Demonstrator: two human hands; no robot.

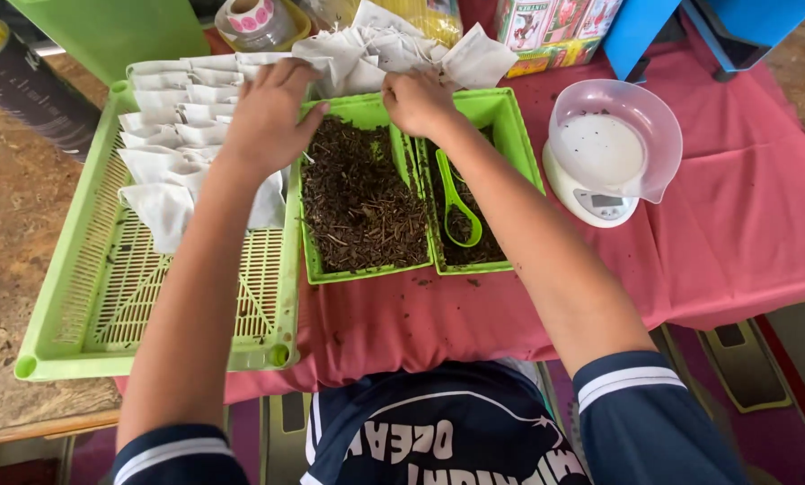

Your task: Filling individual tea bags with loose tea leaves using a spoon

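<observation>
My left hand [266, 115] reaches over the far edge of a green tray of dark dried leaves [359, 199], fingers curled near a heap of empty white paper bags [393, 49]. My right hand [418, 101] is closed, pinching one of those bags at the heap's edge. A second green tray [503, 126] beside the first holds more dried leaves and a green plastic scoop [458, 208]. Filled white bags [171, 126] lie in rows in a large green slotted basket [106, 296] on the left.
A white kitchen scale with a clear plastic bowl [611, 148] stands on the red cloth [744, 224] at right. A roll of round stickers [252, 18], a dark cylinder [25, 90], colourful boxes [555, 27] and a blue object [690, 27] line the far edge.
</observation>
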